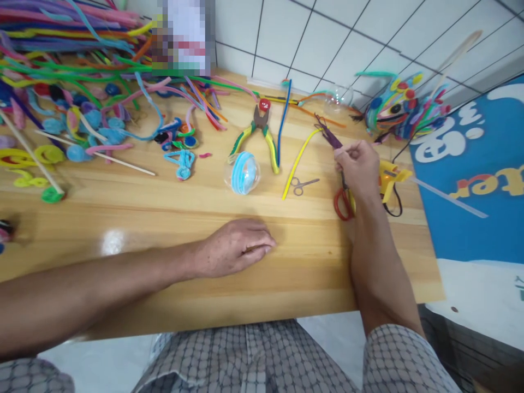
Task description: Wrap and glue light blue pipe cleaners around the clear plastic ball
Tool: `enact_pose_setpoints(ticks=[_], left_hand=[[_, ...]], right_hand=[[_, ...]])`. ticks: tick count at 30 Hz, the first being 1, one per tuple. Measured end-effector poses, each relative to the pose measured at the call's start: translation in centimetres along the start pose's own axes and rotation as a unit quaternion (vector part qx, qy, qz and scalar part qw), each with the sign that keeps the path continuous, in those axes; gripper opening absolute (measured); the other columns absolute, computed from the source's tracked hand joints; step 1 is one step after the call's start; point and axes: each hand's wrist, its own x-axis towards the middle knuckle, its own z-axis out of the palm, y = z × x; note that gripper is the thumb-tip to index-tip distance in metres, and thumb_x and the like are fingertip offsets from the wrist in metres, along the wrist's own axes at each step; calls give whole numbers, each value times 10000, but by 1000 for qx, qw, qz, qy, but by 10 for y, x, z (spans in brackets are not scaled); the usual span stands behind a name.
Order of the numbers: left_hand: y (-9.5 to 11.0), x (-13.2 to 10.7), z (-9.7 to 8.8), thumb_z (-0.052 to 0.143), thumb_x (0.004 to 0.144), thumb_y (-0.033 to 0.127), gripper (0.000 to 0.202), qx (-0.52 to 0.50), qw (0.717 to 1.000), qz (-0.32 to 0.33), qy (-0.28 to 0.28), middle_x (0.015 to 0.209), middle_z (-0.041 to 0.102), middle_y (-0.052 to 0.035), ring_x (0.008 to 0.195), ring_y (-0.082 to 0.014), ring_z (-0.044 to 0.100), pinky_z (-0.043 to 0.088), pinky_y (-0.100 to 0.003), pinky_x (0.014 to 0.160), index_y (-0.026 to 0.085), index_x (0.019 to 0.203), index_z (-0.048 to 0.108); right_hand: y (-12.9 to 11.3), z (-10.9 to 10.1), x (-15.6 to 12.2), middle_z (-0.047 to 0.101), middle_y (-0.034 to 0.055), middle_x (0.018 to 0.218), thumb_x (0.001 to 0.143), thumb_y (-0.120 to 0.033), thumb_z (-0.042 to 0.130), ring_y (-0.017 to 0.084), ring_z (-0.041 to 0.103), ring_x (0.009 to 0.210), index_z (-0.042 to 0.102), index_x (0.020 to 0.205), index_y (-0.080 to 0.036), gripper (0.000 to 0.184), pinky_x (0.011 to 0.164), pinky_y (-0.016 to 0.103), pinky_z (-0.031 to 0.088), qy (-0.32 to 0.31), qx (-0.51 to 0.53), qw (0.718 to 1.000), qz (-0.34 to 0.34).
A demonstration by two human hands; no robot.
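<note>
My right hand [361, 164] pinches one end of a dark purple bundle of thin cord [332, 140], whose loose strands trail toward the wall. My left hand [241, 245] rests on the wooden table with its fingers curled together and nothing visible in them. Beyond it sits a clear ball with blue inside [242, 173]. Between the hands lie a yellow pipe cleaner [295, 169] and small metal scissors [299, 186]. Red-handled scissors [339, 205] and a yellow glue gun [388, 177] with a clear stick are partly hidden by my right hand and forearm.
Pliers with green-yellow handles [272, 147] lie behind the ball, a blue pipe cleaner [281, 128] beside them. Colourful pipe cleaners [82, 33] and finished pieces [180, 164] crowd the left. A fish-like pipe-cleaner figure [393, 106] stands back right, before a tiled wall [282, 33].
</note>
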Motion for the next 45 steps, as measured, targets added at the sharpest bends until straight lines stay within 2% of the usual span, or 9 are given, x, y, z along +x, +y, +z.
enact_pose_setpoints(ticks=[4, 12, 21, 27, 32, 36, 40, 42, 45], left_hand=[[-1, 0, 3, 581, 1154, 207, 196, 5, 1000, 6, 7, 960, 814, -73, 881, -184, 771, 594, -278, 814, 169, 1106, 768], [-4, -3, 5, 559, 1160, 219, 215, 20, 1000, 17, 0, 996, 829, -74, 908, -186, 776, 599, -286, 835, 172, 1109, 762], [-1, -2, 4, 577, 1154, 199, 185, 28, 999, 31, 7, 926, 798, -57, 864, -183, 745, 564, -296, 808, 178, 1081, 745], [7, -4, 10, 545, 1162, 199, 241, 85, 996, 28, 10, 872, 773, -39, 821, -204, 698, 534, -358, 794, 168, 1048, 755], [6, -6, 14, 539, 1169, 225, 255, 106, 994, 32, 11, 904, 798, -46, 846, -201, 709, 542, -360, 810, 170, 1052, 759], [-2, -7, 12, 524, 1182, 251, 283, 144, 987, 62, -17, 985, 838, -69, 930, -210, 747, 584, -372, 900, 191, 1062, 774], [-5, -5, 11, 532, 1176, 253, 266, 113, 991, 67, -14, 1034, 859, -77, 952, -197, 786, 619, -346, 903, 186, 1091, 775], [-3, -4, 10, 537, 1166, 231, 250, 94, 991, 91, 0, 1024, 857, -79, 928, -183, 793, 629, -324, 870, 183, 1092, 771], [3, -3, 2, 584, 1130, 195, 176, 103, 983, 131, 79, 1062, 862, -81, 961, -183, 803, 631, -341, 874, 194, 1126, 760]], right_hand=[[3, 1, -1, 761, -4, 731, 932, -354, 791, 192, 661, 612, 727, 765, -303, 186, 626, 366, 582, -43, -7, 999, -2], [1, 0, -7, 750, 6, 722, 1009, -482, 735, 196, 665, 630, 748, 769, -286, 311, 654, 370, 583, -85, -70, 994, -27], [1, 4, -7, 720, -6, 729, 984, -372, 662, 181, 620, 647, 796, 845, -247, 230, 628, 330, 476, -43, -68, 996, -38], [-1, 9, -28, 706, -6, 746, 902, -337, 745, 188, 585, 653, 763, 835, -275, 93, 650, 353, 495, -72, -138, 985, -80], [0, 19, -32, 723, 20, 766, 904, -359, 714, 208, 609, 669, 753, 858, -265, 112, 703, 382, 541, -102, -189, 968, -128], [7, 26, -21, 797, 94, 902, 950, -331, 684, 297, 712, 857, 707, 879, -282, 90, 860, 461, 590, -112, -281, 942, -142], [7, 27, -16, 820, 147, 1080, 1017, -336, 608, 368, 739, 1064, 668, 981, -273, 94, 982, 530, 583, -111, -322, 934, -111], [6, 25, -16, 809, 135, 1062, 1018, -325, 611, 368, 738, 1066, 653, 1001, -283, 63, 1000, 538, 576, -93, -301, 945, -88], [8, 20, -15, 786, 96, 992, 975, -307, 669, 342, 732, 1014, 637, 972, -313, 32, 1017, 531, 576, -57, -226, 968, -92]])
